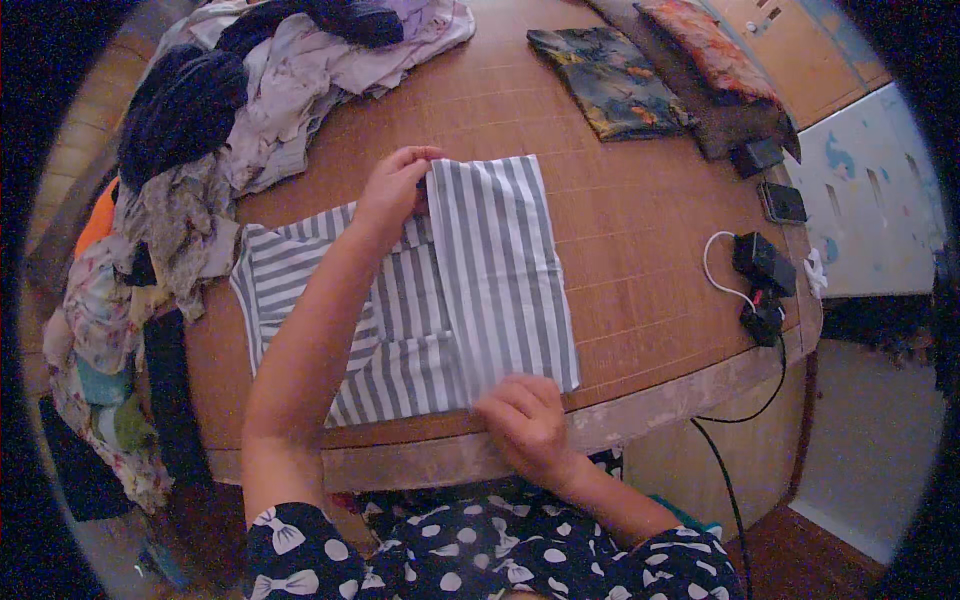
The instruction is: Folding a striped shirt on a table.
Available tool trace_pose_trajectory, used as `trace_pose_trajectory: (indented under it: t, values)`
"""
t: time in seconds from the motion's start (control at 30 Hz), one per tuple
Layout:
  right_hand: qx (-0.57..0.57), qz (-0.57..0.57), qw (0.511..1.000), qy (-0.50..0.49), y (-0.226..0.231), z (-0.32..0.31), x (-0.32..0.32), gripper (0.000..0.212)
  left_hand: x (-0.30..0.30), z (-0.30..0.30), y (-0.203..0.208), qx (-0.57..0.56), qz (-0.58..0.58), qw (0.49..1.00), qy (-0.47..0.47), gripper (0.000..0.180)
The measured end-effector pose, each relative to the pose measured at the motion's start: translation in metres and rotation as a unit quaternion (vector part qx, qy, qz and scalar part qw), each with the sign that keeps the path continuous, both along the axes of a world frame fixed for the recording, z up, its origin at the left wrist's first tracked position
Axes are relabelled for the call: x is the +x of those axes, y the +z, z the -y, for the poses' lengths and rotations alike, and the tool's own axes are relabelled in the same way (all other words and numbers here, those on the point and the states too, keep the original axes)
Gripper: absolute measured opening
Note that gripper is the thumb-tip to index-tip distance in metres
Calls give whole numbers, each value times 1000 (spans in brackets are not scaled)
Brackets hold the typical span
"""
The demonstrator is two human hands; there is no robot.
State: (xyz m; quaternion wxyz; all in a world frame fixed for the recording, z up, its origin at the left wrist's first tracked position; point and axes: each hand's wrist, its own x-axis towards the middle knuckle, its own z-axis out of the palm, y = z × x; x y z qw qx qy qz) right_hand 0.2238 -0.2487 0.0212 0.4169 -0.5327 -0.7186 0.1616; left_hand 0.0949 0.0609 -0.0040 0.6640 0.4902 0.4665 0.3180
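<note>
A grey-and-white striped shirt lies partly folded on the bed-like mat surface, with one panel turned over the rest as a flat rectangle. My left hand reaches across the shirt and pinches the far end of that panel's left edge. At the near end of the same edge, my right hand is closed, its fingers curled at the cloth and slightly blurred. The left part of the shirt, with slanting stripes, lies under my left forearm.
A heap of rumpled clothes spreads along the left and far left. At the far right lie a dark patterned folded cloth and an orange patterned cloth. A phone, black adapters and cables sit by the right edge.
</note>
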Motion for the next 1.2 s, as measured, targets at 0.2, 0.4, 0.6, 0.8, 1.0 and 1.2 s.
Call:
trace_pose_trajectory:
  t: [0.2,0.4,0.6,0.8,1.0,1.2]
  values:
    - [-19,32,999,-21,-11,-1,0,25,10,15,15,127,-117,984,-37,37]
    - [-11,26,1000,2,-6,0,2,23,2,13,-10,363,-260,895,-30,49]
    - [-17,-6,997,-72,11,1,17,23,15,59,21,623,-372,688,-13,50]
    - [-119,5,967,-226,14,-8,49,49,25,97,-1,521,-464,700,-153,69]
    - [-136,81,968,-197,10,-12,56,50,26,96,-5,492,-463,716,-176,70]
    - [-179,30,965,-192,3,-46,65,52,26,94,6,461,-437,769,-81,66]
